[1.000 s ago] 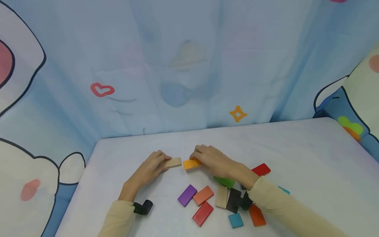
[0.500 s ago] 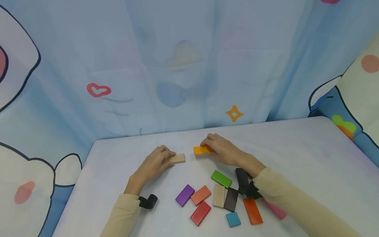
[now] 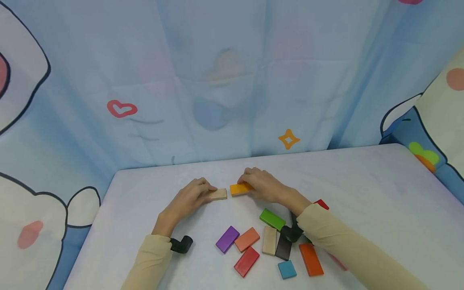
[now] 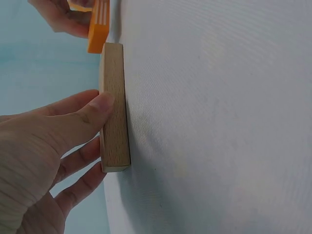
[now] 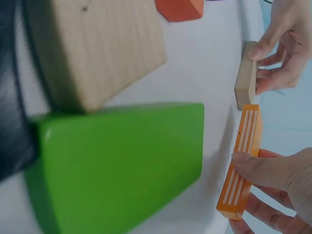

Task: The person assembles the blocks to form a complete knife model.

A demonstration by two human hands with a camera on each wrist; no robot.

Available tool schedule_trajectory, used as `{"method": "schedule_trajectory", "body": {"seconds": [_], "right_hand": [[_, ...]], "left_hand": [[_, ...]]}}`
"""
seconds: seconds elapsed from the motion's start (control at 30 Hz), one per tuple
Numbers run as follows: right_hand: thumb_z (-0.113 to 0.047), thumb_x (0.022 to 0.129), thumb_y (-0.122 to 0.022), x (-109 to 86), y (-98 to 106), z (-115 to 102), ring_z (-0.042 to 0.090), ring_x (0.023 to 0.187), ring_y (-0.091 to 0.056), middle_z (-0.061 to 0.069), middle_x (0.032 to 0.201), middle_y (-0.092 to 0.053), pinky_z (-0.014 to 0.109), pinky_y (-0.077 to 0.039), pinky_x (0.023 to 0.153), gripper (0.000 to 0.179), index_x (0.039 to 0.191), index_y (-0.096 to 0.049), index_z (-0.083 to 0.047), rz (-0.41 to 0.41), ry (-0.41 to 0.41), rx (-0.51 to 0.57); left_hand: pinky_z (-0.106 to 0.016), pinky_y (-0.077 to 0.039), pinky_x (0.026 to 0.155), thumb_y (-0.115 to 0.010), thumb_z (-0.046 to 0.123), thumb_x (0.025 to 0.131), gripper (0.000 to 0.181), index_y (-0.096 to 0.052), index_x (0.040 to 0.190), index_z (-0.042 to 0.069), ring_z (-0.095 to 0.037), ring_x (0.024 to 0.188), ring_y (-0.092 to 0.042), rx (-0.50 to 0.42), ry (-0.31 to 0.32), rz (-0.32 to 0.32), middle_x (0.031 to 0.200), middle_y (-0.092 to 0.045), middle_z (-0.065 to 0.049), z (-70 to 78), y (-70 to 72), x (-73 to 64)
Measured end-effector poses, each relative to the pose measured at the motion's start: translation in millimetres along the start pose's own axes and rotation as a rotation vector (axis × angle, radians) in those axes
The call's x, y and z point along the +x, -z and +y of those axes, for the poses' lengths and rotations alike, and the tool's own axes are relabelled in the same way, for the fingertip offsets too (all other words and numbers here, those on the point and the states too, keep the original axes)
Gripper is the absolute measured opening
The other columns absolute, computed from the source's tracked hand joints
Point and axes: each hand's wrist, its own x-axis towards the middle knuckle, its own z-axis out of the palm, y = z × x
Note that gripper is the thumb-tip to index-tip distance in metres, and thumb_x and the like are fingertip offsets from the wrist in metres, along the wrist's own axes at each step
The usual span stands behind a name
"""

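Note:
My left hand pinches a plain wooden block between thumb and fingers. In the left wrist view the thumb presses the near long side of that block, which lies against the white cloth. To the right, my right hand pinches an orange-yellow block. White stripes run along the side of this orange block in the right wrist view, and it looks slightly raised off the cloth. The two blocks lie nearly end to end, with a narrow gap between them in the head view.
Nearer on the white-covered table lie loose blocks: purple, salmon, red, wooden, green, dark, small blue and orange-red. The right sleeve partly covers others. A blue curtain hangs behind.
My right hand first lifts the orange block away to the upper right, then brings it back left toward the wooden block. My left hand shifts the wooden block slightly right and farther away.

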Motion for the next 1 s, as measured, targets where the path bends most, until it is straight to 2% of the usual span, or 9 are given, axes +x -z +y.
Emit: {"method": "schedule_trajectory", "body": {"seconds": [0.2,0.43,0.63,0.87,1.0], "right_hand": [[0.0,0.09,-0.08,6.2,-6,-3,0.028,0.104,-0.062,0.009,0.111,-0.068,0.045,-0.054,0.094,0.029,0.118,-0.075,-0.001,-0.031,-0.007,0.018],[-0.001,0.091,-0.08,11.0,-9,-5,0.028,0.105,-0.062,0.01,0.112,-0.067,0.045,-0.054,0.096,0.029,0.12,-0.074,-0.001,-0.07,-0.012,0.034],[-0.001,0.091,-0.08,15.3,-8,-5,0.027,0.104,-0.06,0.009,0.11,-0.066,0.043,-0.054,0.097,0.03,0.121,-0.074,0.0,-0.074,0.0,0.044],[-0.001,0.09,-0.081,14.3,-10,-3,0.025,0.101,-0.058,0.008,0.109,-0.066,0.041,-0.053,0.098,0.032,0.122,-0.074,0.001,-0.09,-0.002,0.052],[-0.002,0.09,-0.081,14.6,-10,-1,0.025,0.102,-0.059,0.008,0.109,-0.066,0.041,-0.054,0.098,0.033,0.122,-0.075,0.0,-0.09,-0.014,0.062]], "left_hand": [[-0.043,-0.054,0.097,-0.075,0.011,0.098,0.026,-0.076,0.124,0.009,-0.022,0.108,-0.061,-0.011,0.0,0.01,0.118,-0.068,-0.003,-3.1,-1.2,-2.1],[-0.043,-0.053,0.099,-0.075,0.013,0.098,0.028,-0.075,0.126,0.008,-0.023,0.109,-0.062,-0.063,0.02,-0.005,0.119,-0.069,-0.004,-5.6,-0.2,-0.3],[-0.043,-0.053,0.096,-0.075,0.01,0.097,0.029,-0.076,0.125,0.006,-0.024,0.106,-0.063,-0.098,0.04,-0.005,0.115,-0.07,-0.006,-7.2,2.6,2.5],[-0.038,-0.052,0.091,-0.076,0.007,0.096,0.029,-0.077,0.125,0.006,-0.021,0.098,-0.06,-0.165,0.099,-0.06,0.108,-0.07,-0.006,-5.3,2.7,7.4],[-0.041,-0.052,0.094,-0.075,0.007,0.096,0.03,-0.076,0.126,0.006,-0.022,0.102,-0.061,-0.171,0.115,-0.079,0.11,-0.07,-0.006,-3.8,3.0,9.2]]}}
